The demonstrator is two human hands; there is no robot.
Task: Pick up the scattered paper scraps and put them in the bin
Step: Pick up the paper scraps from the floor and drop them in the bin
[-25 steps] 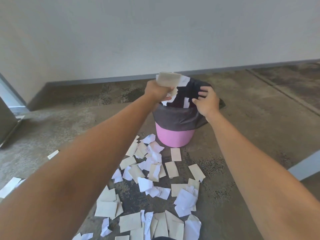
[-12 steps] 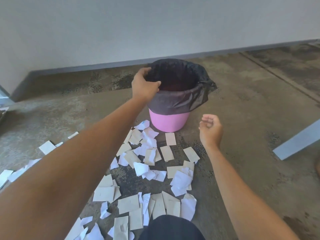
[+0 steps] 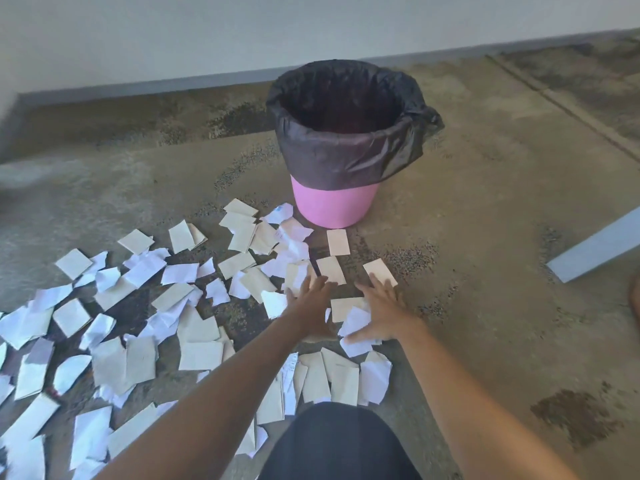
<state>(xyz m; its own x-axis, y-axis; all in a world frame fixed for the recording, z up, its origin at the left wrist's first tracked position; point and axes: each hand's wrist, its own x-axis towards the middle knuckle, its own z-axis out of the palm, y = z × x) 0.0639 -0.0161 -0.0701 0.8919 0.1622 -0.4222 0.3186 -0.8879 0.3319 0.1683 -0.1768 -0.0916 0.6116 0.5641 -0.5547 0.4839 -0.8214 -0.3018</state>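
A person reaches both hands down to the paper scraps (image 3: 242, 299) strewn on the floor in front of the pink bin (image 3: 346, 143). The left hand (image 3: 310, 306) and right hand (image 3: 379, 315) lie flat, fingers spread, on scraps just short of the bin, which stands straight ahead beyond the fingertips. The litter runs leftward from the bin, nearer the left hand.

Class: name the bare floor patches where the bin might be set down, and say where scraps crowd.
Bare floor lies right of the pink bin, up to the grey strip, and behind it toward the wall. Paper scraps crowd the floor left of both hands.
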